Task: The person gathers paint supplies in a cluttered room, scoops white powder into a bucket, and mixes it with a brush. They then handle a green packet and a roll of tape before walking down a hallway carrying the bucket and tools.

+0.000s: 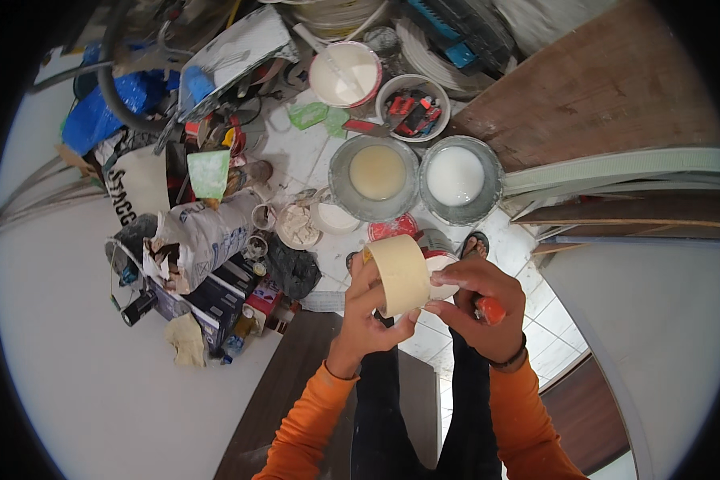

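My left hand [363, 320] grips a wide roll of cream masking tape [402, 276], its fingers through and around the left side of the roll. At the tape's right edge, the thumb and fingertips of my right hand [488, 290] are pinched close together. An orange-red handle [490, 310] sticks out from my right palm; the rest of that tool is hidden, so its kind cannot be told. Beneath the roll, a white-and-red bucket [440, 261] is partly covered by my hands.
Ahead stand a grey bucket with cloudy tan liquid [338, 192], another with white liquid [494, 180] and a bucket of red-and-black tools [442, 132]. Bags, boxes and a torn sack [216, 232] crowd the left. Wooden boards [608, 88] lean at the right.
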Motion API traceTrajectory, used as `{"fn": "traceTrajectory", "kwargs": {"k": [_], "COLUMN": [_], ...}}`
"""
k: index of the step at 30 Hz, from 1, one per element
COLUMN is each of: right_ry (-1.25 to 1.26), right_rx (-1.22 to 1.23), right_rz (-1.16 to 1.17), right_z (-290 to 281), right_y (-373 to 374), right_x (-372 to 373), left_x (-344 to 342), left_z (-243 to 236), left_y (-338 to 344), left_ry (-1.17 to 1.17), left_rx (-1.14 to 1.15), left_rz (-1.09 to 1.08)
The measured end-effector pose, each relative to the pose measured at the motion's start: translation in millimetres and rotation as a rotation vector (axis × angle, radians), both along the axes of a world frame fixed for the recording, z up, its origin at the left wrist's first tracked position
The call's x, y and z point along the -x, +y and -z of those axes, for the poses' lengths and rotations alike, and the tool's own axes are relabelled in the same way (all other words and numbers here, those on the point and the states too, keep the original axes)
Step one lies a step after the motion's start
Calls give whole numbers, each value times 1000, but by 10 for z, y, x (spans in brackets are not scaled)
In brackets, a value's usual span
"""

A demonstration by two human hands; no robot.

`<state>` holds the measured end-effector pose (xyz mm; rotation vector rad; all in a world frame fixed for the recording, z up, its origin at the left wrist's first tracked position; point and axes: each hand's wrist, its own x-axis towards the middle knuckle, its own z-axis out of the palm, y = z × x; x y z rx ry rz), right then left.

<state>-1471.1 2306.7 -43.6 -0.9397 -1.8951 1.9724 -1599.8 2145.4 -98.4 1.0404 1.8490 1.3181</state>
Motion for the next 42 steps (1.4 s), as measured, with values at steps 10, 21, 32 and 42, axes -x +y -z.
{"fn": "traceTrajectory", "kwargs": {"k": [10, 21, 32, 42], "right_ry": [87, 28, -77, -115], "right_rx": [-264, -196, -158, 3], "right_rz": [-116, -191, -329, -335], "right_z": [-288, -187, -136, -123], "right_y": [-429, -630, -548, -518], "right_x": [330, 426, 381, 245], "left_x": [109, 97, -118, -191], "left_z": [-502, -520, -476, -367], "left_y": [-469, -549, -511, -577], "left_ry": [103, 48, -347, -434], "left_rx": [-20, 4, 48, 27], "left_rz": [-129, -204, -405, -404]}}
